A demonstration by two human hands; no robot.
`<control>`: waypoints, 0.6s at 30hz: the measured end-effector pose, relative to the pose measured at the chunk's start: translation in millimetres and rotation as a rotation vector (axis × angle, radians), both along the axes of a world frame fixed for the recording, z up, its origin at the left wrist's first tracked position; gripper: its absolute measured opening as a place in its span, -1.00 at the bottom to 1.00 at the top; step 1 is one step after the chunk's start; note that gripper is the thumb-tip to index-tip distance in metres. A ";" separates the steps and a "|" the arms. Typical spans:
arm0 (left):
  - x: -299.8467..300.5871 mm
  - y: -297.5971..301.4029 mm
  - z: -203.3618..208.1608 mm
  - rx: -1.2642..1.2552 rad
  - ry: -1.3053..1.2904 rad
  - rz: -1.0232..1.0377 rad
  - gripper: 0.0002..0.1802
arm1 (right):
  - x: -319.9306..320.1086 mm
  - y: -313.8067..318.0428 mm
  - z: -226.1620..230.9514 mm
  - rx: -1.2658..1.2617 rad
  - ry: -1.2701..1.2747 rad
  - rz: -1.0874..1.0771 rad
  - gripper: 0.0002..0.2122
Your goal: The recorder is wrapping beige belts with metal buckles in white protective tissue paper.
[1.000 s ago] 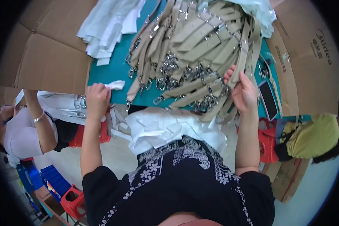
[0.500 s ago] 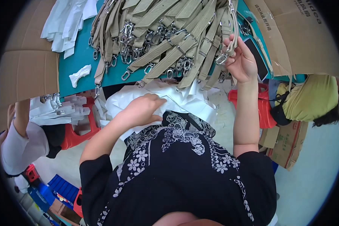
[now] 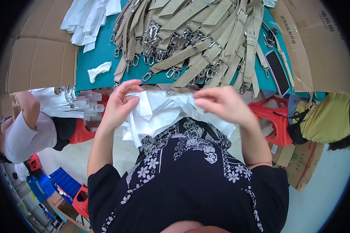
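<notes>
White, thin, crinkled sheets or sleeves (image 3: 163, 118) lie across my lap, below the table edge. At their left side my left hand (image 3: 120, 105) is raised, its thumb against a folded white piece and its index finger stretched above. My right hand (image 3: 227, 105) hangs over the right part of the white sheets, fingers pointing left and smeared by motion. Whether it grips anything cannot be made out. Beyond both hands, a heap of beige straps (image 3: 190, 58) with silver metal clasps covers the table, some ends hanging over its edge.
The green table (image 3: 87, 83) also bears white sleeves (image 3: 91, 19), a crumpled white scrap (image 3: 99, 72), a phone (image 3: 277, 72) and keys (image 3: 269, 40). Cardboard (image 3: 46, 50) flanks the left, more cardboard (image 3: 315, 46) the right. People sit on both sides; red stools (image 3: 274, 120) stand near.
My right hand has let go of a beige strap with a metal clasp and come down to the white sheets. My left hand has risen and moved left. The view has shifted slightly.
</notes>
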State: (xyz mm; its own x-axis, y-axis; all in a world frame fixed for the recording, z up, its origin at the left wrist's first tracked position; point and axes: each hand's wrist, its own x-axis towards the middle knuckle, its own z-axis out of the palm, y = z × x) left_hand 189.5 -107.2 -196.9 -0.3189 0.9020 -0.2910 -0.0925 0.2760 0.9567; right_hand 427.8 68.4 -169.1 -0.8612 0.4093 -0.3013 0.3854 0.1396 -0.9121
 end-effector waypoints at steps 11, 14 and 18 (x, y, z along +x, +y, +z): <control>19.1 40.9 -2.1 0.090 -0.239 0.189 -0.68 | -78.4 -54.3 -12.4 1.125 0.657 -0.029 -0.38; 16.9 45.7 -10.2 0.306 -0.872 -0.084 -0.12 | -86.1 -26.9 11.6 0.851 0.852 -0.017 -0.63; 32.0 65.0 2.5 0.314 -0.197 -0.518 0.05 | -85.1 4.4 60.3 -0.693 0.904 -0.135 -0.78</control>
